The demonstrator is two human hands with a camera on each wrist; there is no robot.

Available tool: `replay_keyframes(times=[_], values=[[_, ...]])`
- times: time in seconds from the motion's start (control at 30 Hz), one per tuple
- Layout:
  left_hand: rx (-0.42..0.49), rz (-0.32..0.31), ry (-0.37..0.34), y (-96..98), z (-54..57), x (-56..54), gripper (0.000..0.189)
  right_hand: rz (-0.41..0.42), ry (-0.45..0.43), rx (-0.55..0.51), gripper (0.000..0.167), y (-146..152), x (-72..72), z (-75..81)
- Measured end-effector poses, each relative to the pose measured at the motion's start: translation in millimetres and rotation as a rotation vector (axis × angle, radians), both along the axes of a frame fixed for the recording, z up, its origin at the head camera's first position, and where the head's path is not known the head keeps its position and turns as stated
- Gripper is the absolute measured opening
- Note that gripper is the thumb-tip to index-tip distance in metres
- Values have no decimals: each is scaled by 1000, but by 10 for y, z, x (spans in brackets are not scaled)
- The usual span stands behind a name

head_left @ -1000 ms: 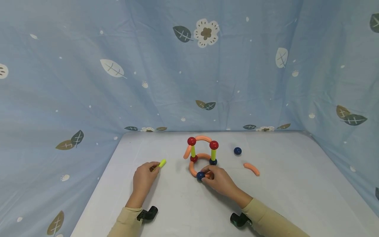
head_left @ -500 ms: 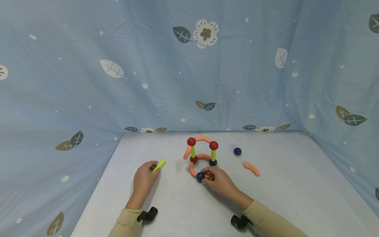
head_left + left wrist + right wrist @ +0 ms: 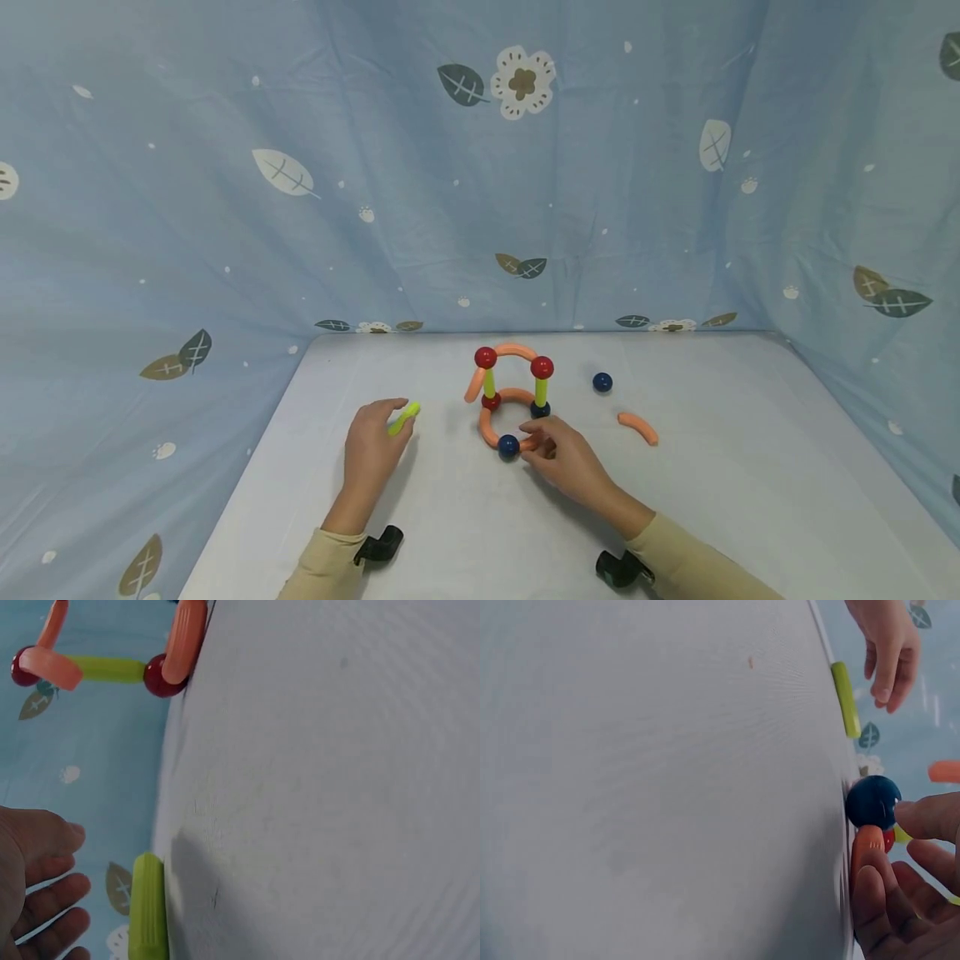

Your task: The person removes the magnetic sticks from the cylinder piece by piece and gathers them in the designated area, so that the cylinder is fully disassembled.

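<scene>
A ball-and-stick frame stands mid-table. Its low ring of curved orange sticks (image 3: pixel 487 427) joins a front blue ball (image 3: pixel 508 447), another blue ball (image 3: pixel 540 409) and a red ball (image 3: pixel 491 401). Two upright green sticks (image 3: pixel 542 392) carry upper red balls (image 3: pixel 486 357), from which an orange stick (image 3: pixel 475 385) juts out. My right hand (image 3: pixel 566 460) is at the front blue ball, thumb and fingers spread around an orange stick (image 3: pixel 868 841). To the left, a green stick (image 3: pixel 148 909) lies on the table beside my left hand (image 3: pixel 377 442), whose loose fingers are apart from it.
Right of the frame, a loose blue ball (image 3: pixel 602 382) and a curved orange stick (image 3: pixel 638 428) lie on the white table (image 3: pixel 712 467). A blue patterned curtain (image 3: pixel 600 208) hangs behind the table. Each wrist wears a black camera (image 3: pixel 380 546).
My left fingers have opened off the green stick, and the hand has shifted slightly right. My right hand has drawn a little to the right, away from the front blue ball.
</scene>
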State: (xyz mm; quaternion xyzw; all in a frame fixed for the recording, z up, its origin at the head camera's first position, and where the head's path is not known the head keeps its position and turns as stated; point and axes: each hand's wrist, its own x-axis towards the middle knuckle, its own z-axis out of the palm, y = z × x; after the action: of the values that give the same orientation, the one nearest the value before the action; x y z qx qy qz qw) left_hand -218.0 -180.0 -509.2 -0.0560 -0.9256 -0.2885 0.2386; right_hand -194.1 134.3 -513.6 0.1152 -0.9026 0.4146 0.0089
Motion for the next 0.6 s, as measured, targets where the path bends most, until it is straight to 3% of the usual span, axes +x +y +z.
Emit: replay_keyframes(times=[0.13, 0.37, 0.47, 0.6], values=[[16, -28, 35, 62, 3, 11, 29, -21, -7, -18, 36, 45, 1, -1], [32, -59, -5, 209, -31, 40, 32, -58, -34, -62, 31, 121, -26, -23], [46, -80, -67, 287, -56, 57, 35, -90, -69, -62, 33, 143, -40, -34], [74, -114, -217, 408, -80, 61, 42, -138, -89, -14, 44, 156, -53, -45]])
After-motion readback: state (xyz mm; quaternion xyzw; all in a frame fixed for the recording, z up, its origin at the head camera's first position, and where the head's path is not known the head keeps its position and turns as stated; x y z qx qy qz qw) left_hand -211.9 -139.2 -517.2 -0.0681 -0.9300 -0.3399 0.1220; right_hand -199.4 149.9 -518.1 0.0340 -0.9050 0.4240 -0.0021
